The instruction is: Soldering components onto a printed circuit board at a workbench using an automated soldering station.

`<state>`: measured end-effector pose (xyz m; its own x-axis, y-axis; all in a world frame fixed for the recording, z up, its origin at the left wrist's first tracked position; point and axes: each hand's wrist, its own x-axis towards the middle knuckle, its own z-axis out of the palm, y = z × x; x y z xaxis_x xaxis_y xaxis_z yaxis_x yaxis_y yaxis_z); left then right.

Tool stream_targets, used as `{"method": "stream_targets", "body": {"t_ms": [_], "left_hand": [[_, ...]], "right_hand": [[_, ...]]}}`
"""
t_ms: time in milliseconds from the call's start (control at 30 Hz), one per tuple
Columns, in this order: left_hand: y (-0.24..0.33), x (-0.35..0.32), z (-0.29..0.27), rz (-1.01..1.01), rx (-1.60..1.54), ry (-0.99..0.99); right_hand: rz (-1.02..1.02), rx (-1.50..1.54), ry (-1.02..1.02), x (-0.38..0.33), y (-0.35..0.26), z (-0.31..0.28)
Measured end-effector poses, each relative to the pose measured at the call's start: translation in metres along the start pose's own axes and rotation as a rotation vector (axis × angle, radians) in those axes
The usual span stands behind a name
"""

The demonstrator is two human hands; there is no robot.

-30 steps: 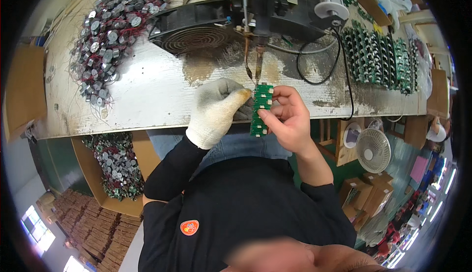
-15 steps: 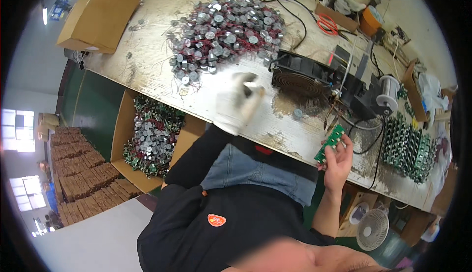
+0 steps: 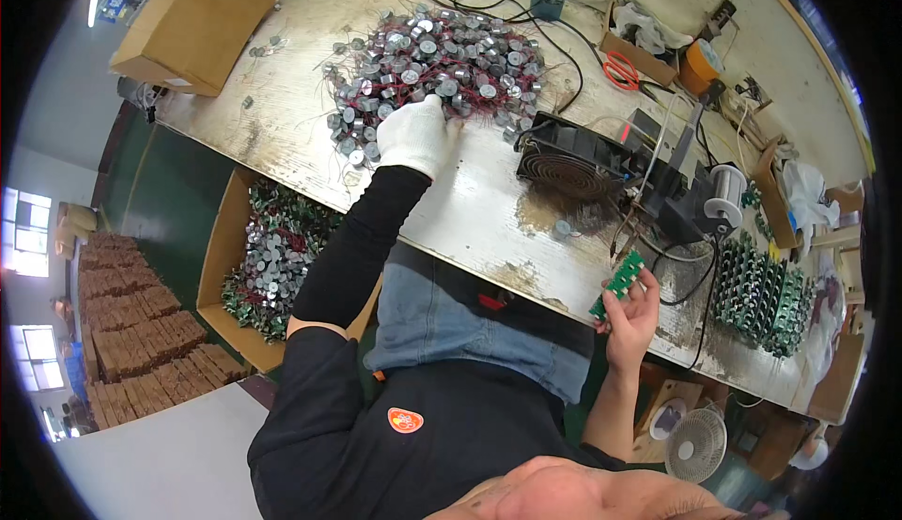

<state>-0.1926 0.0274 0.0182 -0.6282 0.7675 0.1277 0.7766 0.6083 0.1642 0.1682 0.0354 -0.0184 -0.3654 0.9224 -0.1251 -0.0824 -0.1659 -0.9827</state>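
Observation:
My left hand (image 3: pixel 413 139), in a white glove and black sleeve, reaches to the near edge of a pile of small round silver motor-like parts with thin red wires (image 3: pixel 451 64). Its fingers are curled among the parts, the tips partly hidden; what they grip cannot be made out. My bare right hand (image 3: pixel 631 321) holds a narrow green circuit board (image 3: pixel 624 280) between thumb and fingers at the table's front edge. Just beyond it stand a black fan (image 3: pixel 568 168) and a soldering stand with a solder wire spool (image 3: pixel 725 193).
A carton (image 3: pixel 211 309) of wired parts and boards sits below the table at left. Stacked green boards (image 3: pixel 761 294) lie at right. One loose silver part (image 3: pixel 562 229) rests before the fan. Red-handled scissors (image 3: pixel 620 71) and cables lie behind; a cardboard box (image 3: pixel 197 27) stands far left.
My left hand has moved forward and left, from over the table's front edge to the pile. The right hand still holds the circuit board at nearly the same place.

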Motion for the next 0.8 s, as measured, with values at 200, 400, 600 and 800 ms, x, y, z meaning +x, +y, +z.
{"method": "stream_targets", "body": {"t_ms": [200, 400, 600, 800], "left_hand": [[0.003, -0.027, 0.0, 0.062, -0.085, -0.076], [-0.007, -0.073, 0.014, 0.093, -0.313, 0.176], [-0.009, -0.096, 0.013, 0.097, -0.586, 0.269], [0.009, -0.101, 0.0, 0.014, -1.234, 0.016]], "right_hand": [[0.007, 0.016, 0.009, 0.0, 0.002, -0.004], [-0.005, 0.014, -0.013, 0.0, 0.004, -0.003], [0.0, 0.013, -0.005, 0.0, 0.0, 0.0], [0.009, 0.015, -0.01, 0.002, -0.006, 0.002]]}}
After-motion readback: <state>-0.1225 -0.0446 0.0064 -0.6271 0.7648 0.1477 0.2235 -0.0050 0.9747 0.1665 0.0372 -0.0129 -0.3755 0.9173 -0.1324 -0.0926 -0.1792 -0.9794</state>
